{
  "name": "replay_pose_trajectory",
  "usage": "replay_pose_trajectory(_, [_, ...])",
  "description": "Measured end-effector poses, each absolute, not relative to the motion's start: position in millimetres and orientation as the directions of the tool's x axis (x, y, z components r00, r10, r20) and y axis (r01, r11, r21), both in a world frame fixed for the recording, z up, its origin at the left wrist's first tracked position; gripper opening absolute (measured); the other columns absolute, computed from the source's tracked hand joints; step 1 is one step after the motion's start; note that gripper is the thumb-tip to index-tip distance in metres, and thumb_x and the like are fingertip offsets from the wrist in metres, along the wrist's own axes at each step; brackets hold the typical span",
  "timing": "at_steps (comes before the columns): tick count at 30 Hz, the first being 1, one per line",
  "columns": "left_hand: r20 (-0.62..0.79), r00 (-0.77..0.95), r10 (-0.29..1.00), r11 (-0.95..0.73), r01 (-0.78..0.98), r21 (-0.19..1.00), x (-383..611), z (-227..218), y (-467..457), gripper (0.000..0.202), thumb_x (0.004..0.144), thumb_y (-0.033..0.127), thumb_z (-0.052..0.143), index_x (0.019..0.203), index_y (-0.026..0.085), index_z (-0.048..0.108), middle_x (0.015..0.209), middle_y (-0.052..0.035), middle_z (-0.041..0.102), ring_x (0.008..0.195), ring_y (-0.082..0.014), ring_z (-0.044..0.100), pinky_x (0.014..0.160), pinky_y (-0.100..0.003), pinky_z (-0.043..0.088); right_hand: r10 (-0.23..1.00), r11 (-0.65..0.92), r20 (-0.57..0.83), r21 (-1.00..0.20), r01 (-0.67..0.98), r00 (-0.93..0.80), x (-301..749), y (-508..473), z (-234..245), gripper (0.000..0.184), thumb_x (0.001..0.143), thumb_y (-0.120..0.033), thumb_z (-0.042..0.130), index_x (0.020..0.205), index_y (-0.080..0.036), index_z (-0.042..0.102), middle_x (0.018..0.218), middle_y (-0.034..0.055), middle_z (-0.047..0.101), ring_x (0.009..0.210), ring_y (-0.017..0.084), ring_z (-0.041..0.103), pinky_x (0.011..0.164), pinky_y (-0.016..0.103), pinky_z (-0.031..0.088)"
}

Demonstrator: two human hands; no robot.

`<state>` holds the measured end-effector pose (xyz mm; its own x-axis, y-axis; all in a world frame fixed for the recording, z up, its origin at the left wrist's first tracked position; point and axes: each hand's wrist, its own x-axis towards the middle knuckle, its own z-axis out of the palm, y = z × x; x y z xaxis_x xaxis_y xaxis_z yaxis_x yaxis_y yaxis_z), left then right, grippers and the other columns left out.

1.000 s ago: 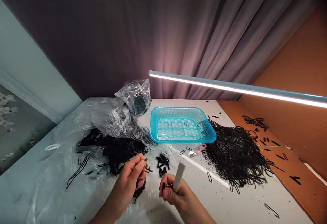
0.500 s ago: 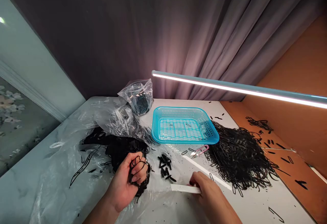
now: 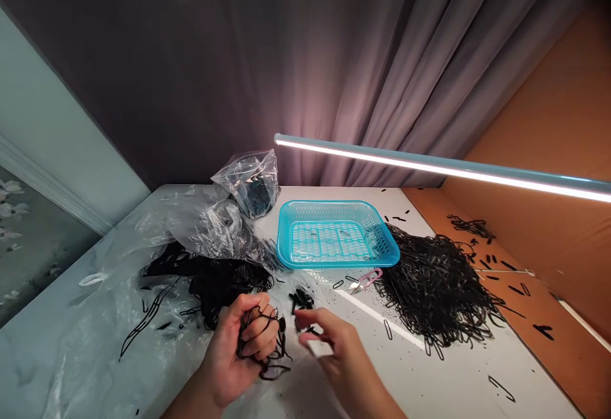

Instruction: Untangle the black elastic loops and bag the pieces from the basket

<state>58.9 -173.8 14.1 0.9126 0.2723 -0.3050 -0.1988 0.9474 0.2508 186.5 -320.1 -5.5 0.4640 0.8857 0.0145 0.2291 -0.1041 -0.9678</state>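
Black cords [image 3: 282, 335] at near centre, bunched in left hand [image 3: 251, 339]; fingers curled closed round them, ends hanging out the right side. Right hand [image 3: 331, 342] just beside: thumb and index parted, nothing clear between the tips; white strip [image 3: 321, 347] tucked below the thumb, in that hand's hold, blurred. Can't tell if right fingertips touch the small black pieces [image 3: 301, 299] just beyond. For good handling: firm left fist so strands don't slip, loose ends clear of the strip, one piece per pinch, strip tucked away from the fingertips. Farther: black tangle [image 3: 210, 279] left on plastic sheet [image 3: 109, 336], big loop pile [image 3: 434, 288] right, pink snips [image 3: 367, 280] between, points bare, best avoided. Beyond: blue basket [image 3: 337, 264], then clear bag [image 3: 252, 180] far left of it.
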Motion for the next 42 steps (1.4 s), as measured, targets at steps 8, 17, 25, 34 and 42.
replay_pose_trajectory(8, [-0.3,0.857,0.418,0.852,-0.255,0.457,58,19,-178,0.019,0.075,0.018,0.051,0.06,0.019,0.04,0.054,0.0041,0.042,0.043,-0.0079,0.032,0.047,-0.024,0.03,0.89,-0.062,-0.158,-0.971,-0.229,0.428,172,-297,-5,0.037,0.081,-0.05,0.068,0.075,-0.019,0.05,0.061,-0.0044,0.047,0.056,0.01,0.035,0.052,0.023,0.026])
replay_pose_trajectory(17, [-0.384,0.696,0.607,0.503,0.037,0.864,64,4,-187,0.027,0.086,0.041,0.066,0.078,0.017,0.056,0.07,0.0048,0.055,0.046,-0.0037,0.039,0.05,-0.019,0.027,0.863,-0.07,-0.21,-0.95,-0.304,0.459,179,-303,-5,0.035,0.078,-0.046,0.074,0.076,-0.016,0.056,0.062,-0.0038,0.048,0.058,0.01,0.033,0.053,0.023,0.024])
replay_pose_trajectory(25, [-0.218,0.797,0.563,0.053,0.229,0.972,61,7,-185,0.025,0.08,0.039,0.073,0.082,0.015,0.07,0.052,0.0048,0.048,0.048,-0.0102,0.043,0.05,-0.022,0.029,0.891,-0.093,-0.148,-0.985,-0.148,0.43,184,-306,-18,0.032,0.083,-0.044,0.067,0.076,-0.014,0.062,0.06,-0.0041,0.042,0.057,0.01,0.031,0.053,0.025,0.023])
replay_pose_trajectory(34, [-0.235,0.767,0.597,0.115,0.208,0.971,63,-1,-192,0.02,0.081,0.034,0.07,0.076,0.016,0.064,0.055,0.0048,0.048,0.049,-0.0092,0.038,0.048,-0.021,0.028,0.833,-0.168,-0.042,-0.969,0.18,0.552,178,-305,-10,0.007,0.072,-0.019,0.061,0.069,-0.017,0.055,0.06,-0.0032,0.048,0.055,0.011,0.037,0.05,0.023,0.025])
replay_pose_trajectory(42, [-0.274,0.793,0.544,0.343,0.087,0.935,63,0,-199,0.026,0.079,0.038,0.073,0.073,0.016,0.061,0.065,0.0017,0.052,0.054,-0.0091,0.031,0.049,-0.022,0.023,0.815,-0.199,0.037,-0.92,0.339,0.579,173,-300,-10,0.014,0.06,-0.009,0.06,0.064,-0.019,0.051,0.059,-0.0039,0.053,0.053,0.011,0.043,0.05,0.022,0.029])
